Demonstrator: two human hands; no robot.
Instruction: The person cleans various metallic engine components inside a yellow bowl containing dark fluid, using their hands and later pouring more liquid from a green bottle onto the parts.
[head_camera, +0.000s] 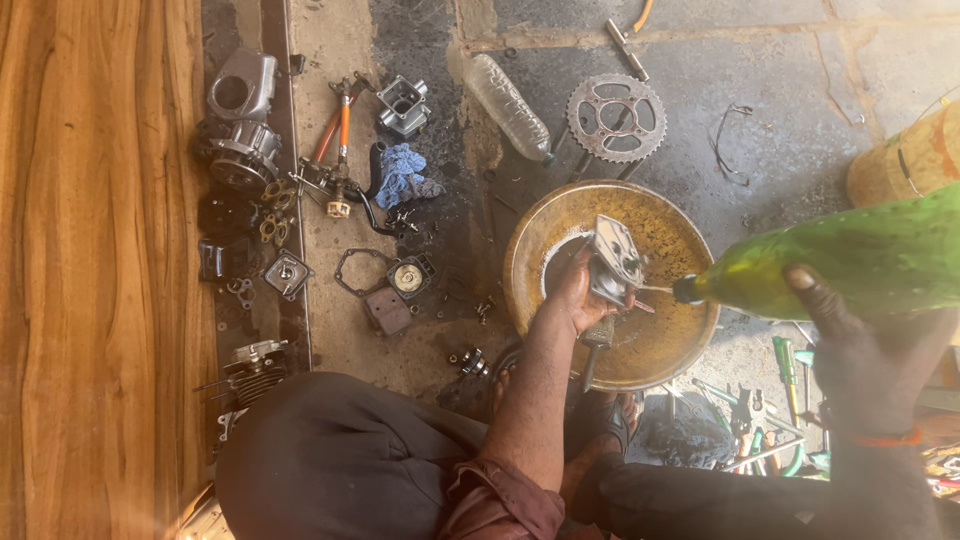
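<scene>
Evidently risking splashed liquid beyond rusty round metal basin: left hand gripping grey metal engine part, right hand clutching tilted green plastic bottle.

bottle: translucent green, yellowish olive toward the dark neck
basin: rusty golden brown, mottled, with a pale grey patch on the inner wall
engine part: dull silver grey, with dark smudges
sprocket: grey steel, toothed rim, dark cut-outs
plastic bottle: clear, dusty grey
rag: faded blue
pliers: orange handles, grey head
floor: grey slabs, black oil stains around the parts
panel: warm brown wood grain in long streaks
trousers: dark grey
wristband: orange red
</scene>
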